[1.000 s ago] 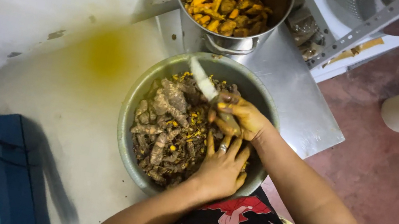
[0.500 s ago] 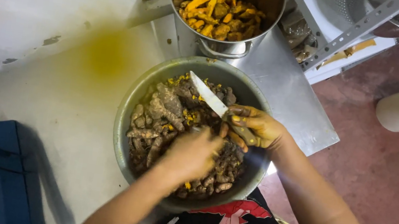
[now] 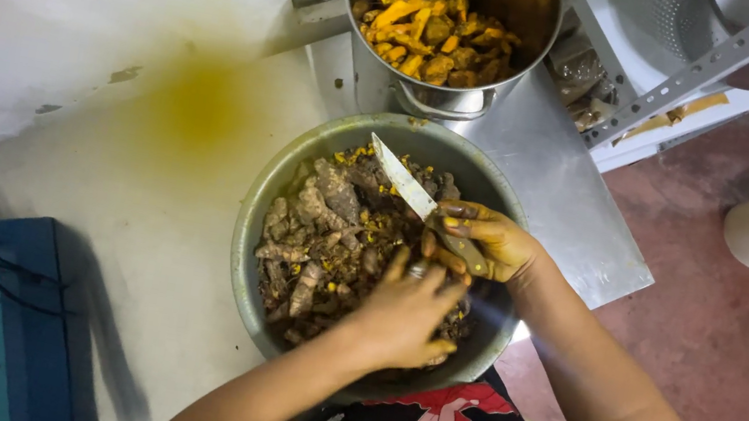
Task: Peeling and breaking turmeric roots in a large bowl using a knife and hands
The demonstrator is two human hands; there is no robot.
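At frame centre, a wide grey metal bowl (image 3: 256, 221) holds unpeeled brown turmeric roots (image 3: 330, 234). Above it, a steel pot (image 3: 444, 100) collects peeled orange pieces (image 3: 435, 28). The left hand (image 3: 403, 312) reaches in, fingers curled over roots. The right hand (image 3: 485, 244) grips a steel-bladed knife (image 3: 405, 180), blade angled away for peeling.

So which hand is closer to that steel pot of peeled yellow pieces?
Right. The right hand, gripping the knife, sits just below the steel pot; the left hand reaches lower into the bowl of unpeeled roots.
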